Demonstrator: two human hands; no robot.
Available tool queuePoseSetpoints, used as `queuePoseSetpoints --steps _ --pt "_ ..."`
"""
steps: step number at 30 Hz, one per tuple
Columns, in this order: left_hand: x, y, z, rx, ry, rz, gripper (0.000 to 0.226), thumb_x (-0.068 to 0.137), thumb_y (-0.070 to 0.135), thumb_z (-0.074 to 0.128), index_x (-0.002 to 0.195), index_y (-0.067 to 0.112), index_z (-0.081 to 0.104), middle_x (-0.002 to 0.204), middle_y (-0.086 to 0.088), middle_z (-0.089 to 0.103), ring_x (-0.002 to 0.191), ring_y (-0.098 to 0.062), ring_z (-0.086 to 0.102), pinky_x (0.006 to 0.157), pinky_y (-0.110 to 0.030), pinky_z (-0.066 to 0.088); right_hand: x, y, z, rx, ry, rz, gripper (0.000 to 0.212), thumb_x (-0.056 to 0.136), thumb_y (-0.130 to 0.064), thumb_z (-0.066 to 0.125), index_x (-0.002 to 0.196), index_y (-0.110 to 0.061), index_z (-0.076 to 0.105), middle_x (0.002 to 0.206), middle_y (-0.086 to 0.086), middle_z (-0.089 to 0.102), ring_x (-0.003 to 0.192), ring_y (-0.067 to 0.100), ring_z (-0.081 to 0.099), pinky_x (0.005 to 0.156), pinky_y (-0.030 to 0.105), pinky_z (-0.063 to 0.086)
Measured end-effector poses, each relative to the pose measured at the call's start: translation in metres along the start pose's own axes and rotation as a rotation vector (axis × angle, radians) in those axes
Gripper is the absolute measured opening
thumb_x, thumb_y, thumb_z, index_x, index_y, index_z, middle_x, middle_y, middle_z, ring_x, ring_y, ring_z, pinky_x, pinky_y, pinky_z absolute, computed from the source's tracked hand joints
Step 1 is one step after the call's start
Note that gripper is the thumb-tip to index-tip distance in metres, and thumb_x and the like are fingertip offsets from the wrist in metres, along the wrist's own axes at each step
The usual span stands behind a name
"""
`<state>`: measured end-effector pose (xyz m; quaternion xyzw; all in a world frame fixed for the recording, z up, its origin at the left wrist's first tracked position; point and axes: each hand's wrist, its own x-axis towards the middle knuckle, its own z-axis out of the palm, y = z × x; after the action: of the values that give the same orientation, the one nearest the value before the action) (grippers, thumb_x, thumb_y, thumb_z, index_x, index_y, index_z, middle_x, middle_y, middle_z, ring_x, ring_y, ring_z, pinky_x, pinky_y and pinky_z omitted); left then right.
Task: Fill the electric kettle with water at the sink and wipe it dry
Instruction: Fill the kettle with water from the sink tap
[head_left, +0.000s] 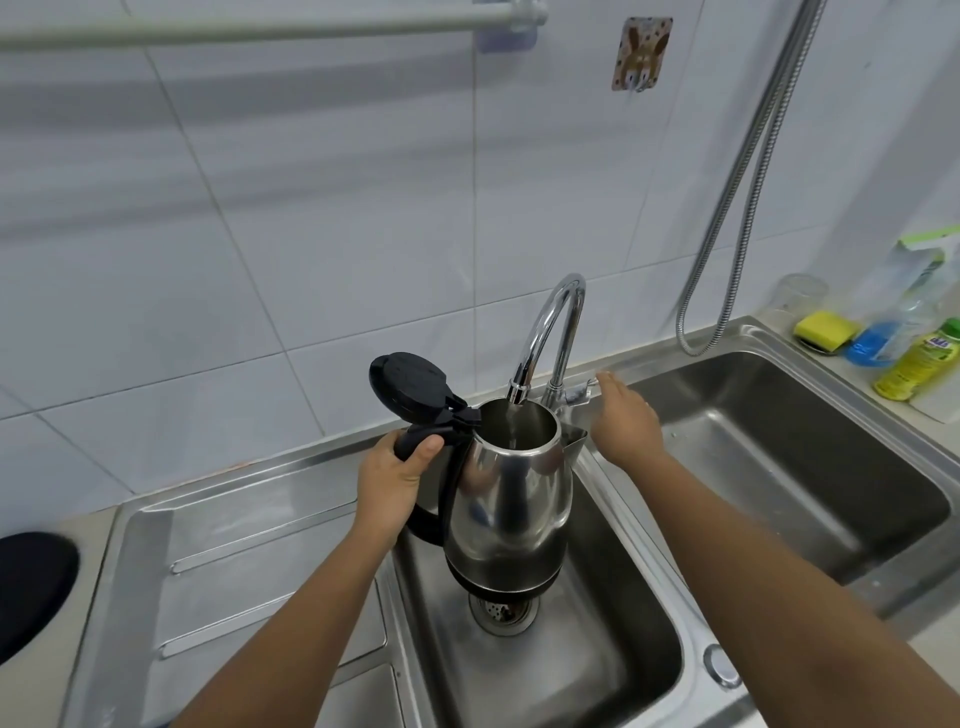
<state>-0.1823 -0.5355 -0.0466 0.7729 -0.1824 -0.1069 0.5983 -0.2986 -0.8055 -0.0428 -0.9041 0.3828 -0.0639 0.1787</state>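
A steel electric kettle (511, 499) with a black handle and base hangs over the left sink basin (597, 670), its black lid (410, 387) flipped up. My left hand (392, 480) grips the handle. The chrome tap spout (545, 338) ends just above the kettle's mouth and a thin stream of water runs into it. My right hand (626, 418) rests flat by the tap lever (582, 392), fingers apart, holding nothing.
The right basin (779, 467) lies beyond a divider. A yellow sponge (826, 328), a glass (797, 299) and cleaning bottles (919, 364) stand at the back right. A metal shower hose (748, 208) hangs on the tiled wall. The draining board (234, 571) and a black disc (34, 592) lie left.
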Motion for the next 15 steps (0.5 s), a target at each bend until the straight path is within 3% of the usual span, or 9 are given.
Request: queuePoseSetpoints --steps 4,8,11,13,15 --pt "-0.002 0.003 -0.002 0.011 0.006 0.010 0.046 0.063 0.071 0.056 0.081 0.029 0.063 0.070 0.005 0.064 0.070 -0.010 0.060 0.061 -0.021 0.038 -0.006 0.001 0.002 -0.022 -0.037 -0.017 0.068 0.097 -0.009 0.042 0.160 -0.012 0.020 0.168 0.006 0.020 0.150 0.029 0.030 0.121 0.051 0.023" --pt "0.001 -0.001 -0.002 0.021 0.005 0.002 0.025 0.077 0.056 0.067 0.079 0.032 0.061 0.070 0.004 0.064 0.071 -0.013 0.060 0.061 -0.022 0.038 -0.013 0.000 0.009 0.082 -0.011 -0.006 0.072 0.098 -0.007 0.044 0.162 -0.011 0.012 0.171 0.005 0.008 0.153 0.028 0.024 0.123 0.050 0.021" --pt "0.001 -0.007 -0.003 0.023 0.014 -0.006 0.014 0.084 0.045 0.066 0.079 0.033 0.060 0.070 0.005 0.064 0.070 -0.012 0.060 0.060 -0.021 0.038 -0.036 -0.006 0.018 0.449 0.073 0.114 0.069 0.101 -0.008 0.046 0.162 -0.011 0.013 0.170 0.006 0.009 0.155 0.022 0.015 0.123 0.037 0.016" --pt "0.001 -0.009 -0.005 0.022 0.019 -0.010 0.014 0.084 0.045 0.066 0.080 0.032 0.061 0.071 0.006 0.064 0.070 -0.010 0.060 0.059 -0.020 0.038 -0.068 -0.015 0.028 0.807 0.081 0.232 0.062 0.105 -0.026 0.049 0.160 -0.014 0.024 0.168 0.006 0.022 0.152 0.020 0.024 0.121 0.035 0.020" --pt "0.001 -0.010 -0.006 0.037 0.024 -0.019 0.017 0.084 0.046 0.065 0.083 0.030 0.061 0.073 0.005 0.065 0.072 -0.011 0.061 0.060 -0.021 0.038 -0.103 -0.029 0.040 1.103 0.016 0.254 0.069 0.098 -0.053 0.053 0.155 -0.016 0.039 0.159 0.006 0.041 0.144 0.016 0.038 0.118 0.034 0.027"
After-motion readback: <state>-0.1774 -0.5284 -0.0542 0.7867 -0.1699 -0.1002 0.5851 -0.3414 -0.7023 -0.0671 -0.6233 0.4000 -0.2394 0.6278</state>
